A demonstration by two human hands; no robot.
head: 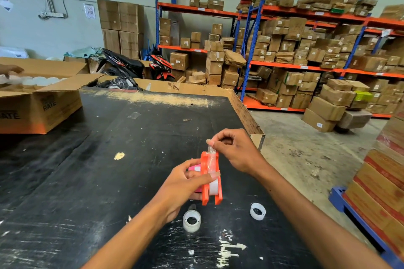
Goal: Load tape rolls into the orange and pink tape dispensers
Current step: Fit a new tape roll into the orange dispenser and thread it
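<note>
My left hand (185,183) grips the orange tape dispenser (211,179) above the black table (109,159). A clear tape roll (213,186) sits inside the dispenser. A bit of pink (194,168), likely the pink dispenser, shows behind the orange one in the same hand. My right hand (234,150) pinches the free end of the clear tape (211,150) just above the dispenser's front. Two loose clear tape rolls lie on the table near me: one (192,220) under my left hand, another (258,211) to the right.
An open cardboard box (41,105) with white rolls stands at the table's far left, and another person's hand (11,71) reaches into it. The table's right edge (247,116) drops to concrete floor. Stacked boxes on a blue pallet (380,181) stand at right. Shelving with cartons lies beyond.
</note>
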